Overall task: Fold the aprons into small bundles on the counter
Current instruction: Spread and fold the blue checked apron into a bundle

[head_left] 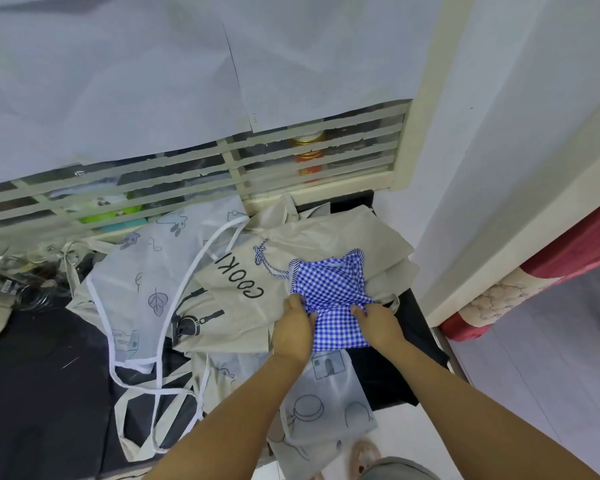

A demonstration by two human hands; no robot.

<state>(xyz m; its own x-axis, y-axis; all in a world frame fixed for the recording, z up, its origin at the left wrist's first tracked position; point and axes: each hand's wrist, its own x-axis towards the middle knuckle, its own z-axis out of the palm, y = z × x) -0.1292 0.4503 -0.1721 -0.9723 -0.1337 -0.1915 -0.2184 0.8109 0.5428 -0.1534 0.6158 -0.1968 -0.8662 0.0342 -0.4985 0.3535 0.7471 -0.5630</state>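
Atop the beige apron (243, 282) on the counter (32, 375), the checked apron (329, 289) (probably light, limp, best taken at its edges) is pinched along a fold by the left hand (293, 327) and right hand (378, 323).

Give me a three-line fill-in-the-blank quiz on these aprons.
1. The left hand and right hand grip the ___ checked apron.
2. The beige apron beneath it reads ___ in black.
3. The translucent leaf-print apron lies on the beige apron's ___ side.
Missing: blue; COOKI; left.
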